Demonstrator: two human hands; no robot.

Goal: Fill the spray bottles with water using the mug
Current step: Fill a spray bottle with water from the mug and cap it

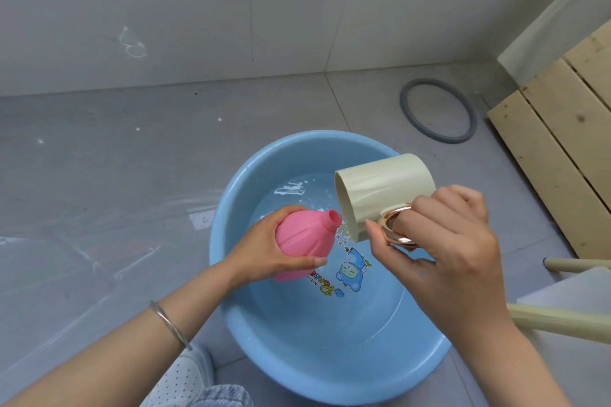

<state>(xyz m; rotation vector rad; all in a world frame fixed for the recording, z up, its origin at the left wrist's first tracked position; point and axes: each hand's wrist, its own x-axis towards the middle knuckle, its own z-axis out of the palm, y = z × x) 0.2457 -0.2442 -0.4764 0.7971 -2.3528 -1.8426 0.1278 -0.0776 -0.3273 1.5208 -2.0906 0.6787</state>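
The left hand (264, 251) holds the pink bottle (305, 236) over the blue tub (231, 291) while the right hand (443, 244) tips the mug (380, 188) by its handle, so filling looks just begun.

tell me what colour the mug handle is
Shiny rose gold handle on the cream mug, head view.

**Lettering on the basin floor only**

The one print sits on the inside bottom of the blue basin (297, 149), beside two blue cartoon figures (350, 269). A row of big coloured letters (325, 286), upside down from here, reads roughly "ROAB…". A tiny line alongside looks like "Astro". The pink bottle (304, 238) covers the rest.
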